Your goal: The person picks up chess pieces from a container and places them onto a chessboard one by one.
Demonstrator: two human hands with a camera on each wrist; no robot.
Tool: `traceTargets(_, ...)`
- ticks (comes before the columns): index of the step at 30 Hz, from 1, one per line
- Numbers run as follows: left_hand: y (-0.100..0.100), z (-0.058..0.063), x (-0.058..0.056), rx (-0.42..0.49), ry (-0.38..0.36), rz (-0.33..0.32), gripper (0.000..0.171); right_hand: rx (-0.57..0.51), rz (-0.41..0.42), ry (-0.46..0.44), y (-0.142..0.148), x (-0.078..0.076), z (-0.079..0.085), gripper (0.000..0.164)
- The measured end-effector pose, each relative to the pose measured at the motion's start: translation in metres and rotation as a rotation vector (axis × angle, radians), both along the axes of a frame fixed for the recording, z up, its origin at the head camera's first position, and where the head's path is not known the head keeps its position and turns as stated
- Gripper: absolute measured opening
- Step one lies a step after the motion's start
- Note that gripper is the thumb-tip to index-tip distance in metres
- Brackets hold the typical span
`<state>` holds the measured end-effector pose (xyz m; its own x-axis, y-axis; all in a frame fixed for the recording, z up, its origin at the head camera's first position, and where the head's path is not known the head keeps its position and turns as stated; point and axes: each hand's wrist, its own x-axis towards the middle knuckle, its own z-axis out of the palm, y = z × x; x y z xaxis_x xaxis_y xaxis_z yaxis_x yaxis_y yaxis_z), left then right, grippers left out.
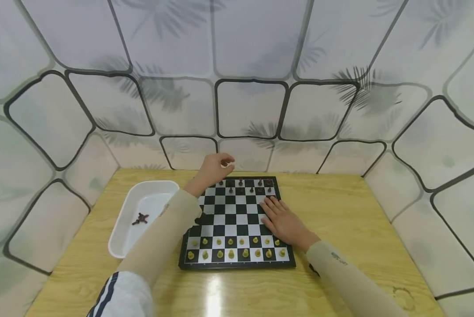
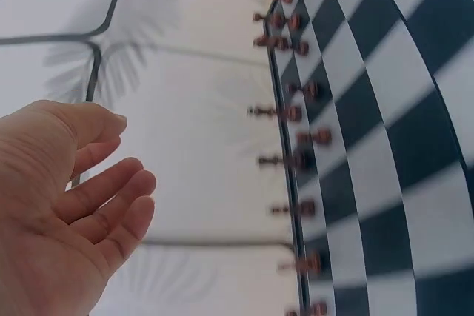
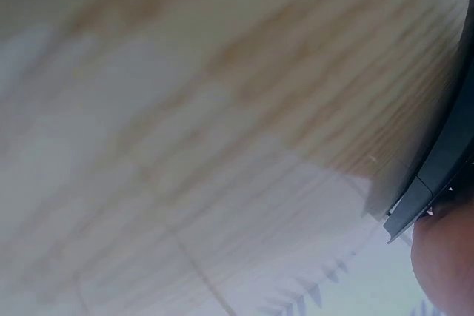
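Observation:
My left hand [image 1: 214,169] is raised over the far left part of a chessboard [image 1: 237,266], its fingers loosely curled. In the left wrist view nothing shows between the fingers [image 2: 111,197] and thumb. Beside it there, dark brown chess pieces [image 2: 315,136] stand along the board's far edge. My right hand [image 1: 282,222] lies with outstretched fingers across the board's right side; in the right wrist view only a bit of it shows against the board's black edge [image 3: 441,160]. Yellow chess pieces [image 1: 231,253] stand in two rows on the near side.
A white tray [image 1: 153,198] holds a few dark chess pieces [image 1: 140,218] left of the board, partly behind my left sleeve [image 1: 163,237]. The wooden table [image 1: 332,198] ends at a patterned curtain-like wall [image 1: 253,110] at the back and sides.

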<state>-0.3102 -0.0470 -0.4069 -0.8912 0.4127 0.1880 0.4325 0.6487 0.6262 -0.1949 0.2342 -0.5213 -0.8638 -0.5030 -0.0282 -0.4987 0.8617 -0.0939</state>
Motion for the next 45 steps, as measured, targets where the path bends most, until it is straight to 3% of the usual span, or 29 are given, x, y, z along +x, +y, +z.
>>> traceTargets(7,-0.052,-0.001,0.014,0.046,0.02,0.051,0.032,-0.015,-0.02,-0.011,0.002,0.003,0.0,0.063)
traceTargets(20,-0.128,-0.008,0.043,0.01,0.044,0.133,0.025,-0.038,-0.012,-0.001,0.001,0.004,-0.001,0.063)
traceTargets(29,-0.172,-0.009,0.071,-0.074,-0.022,0.187,0.026,-0.047,-0.012,-0.008,-0.004,0.004,0.003,0.063)
traceTargets(36,-0.198,-0.015,0.087,-0.135,-0.037,0.189,0.028,-0.04,-0.004,0.007,-0.003,0.003,0.0,0.063)
traceTargets(45,-0.214,-0.03,0.099,-0.204,-0.064,0.228,0.026,-0.032,-0.012,0.002,-0.003,0.002,-0.001,0.063)
